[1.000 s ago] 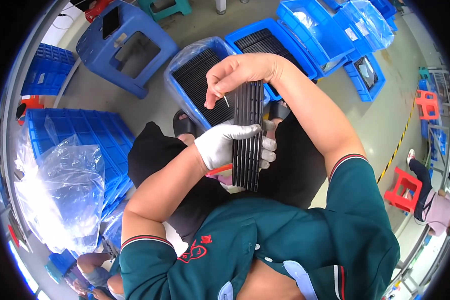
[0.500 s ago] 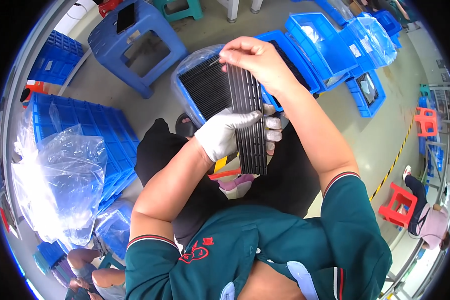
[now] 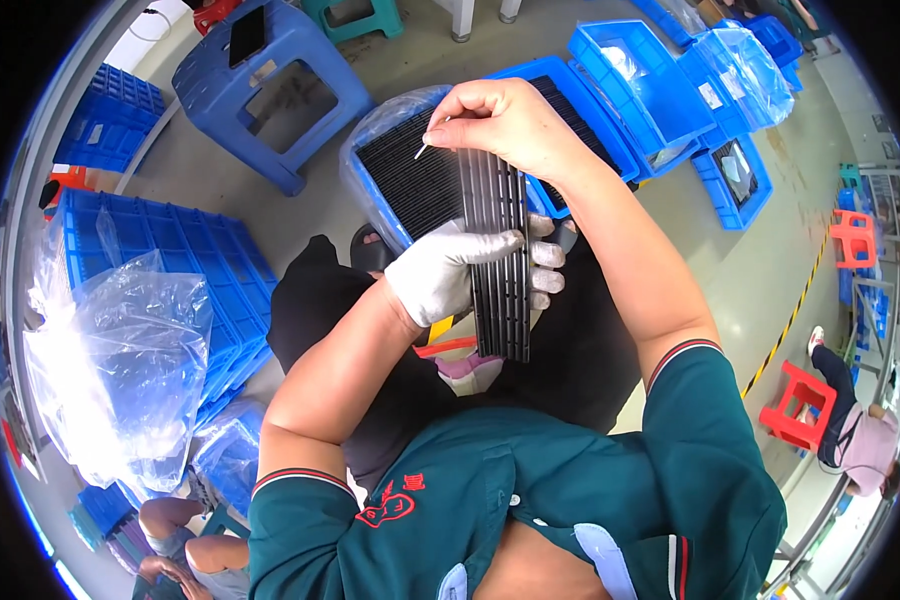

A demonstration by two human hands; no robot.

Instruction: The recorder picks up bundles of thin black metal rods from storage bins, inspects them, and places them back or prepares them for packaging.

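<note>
A seated worker's gloved left hand point(image 3: 450, 275) is gripping a long black slatted panel point(image 3: 500, 265) upright over the lap, fingers closed around its middle, while the bare right hand point(image 3: 505, 120) is pinching a thin white stick point(image 3: 430, 143) shut between its fingertips at the panel's top end. Just beyond, a blue bin point(image 3: 390, 175) lined with clear plastic is holding a stack of similar black panels, partly hidden behind the hands. Farther off, more blue bins point(image 3: 660, 75) are sitting with contents too blurred to make out.
</note>
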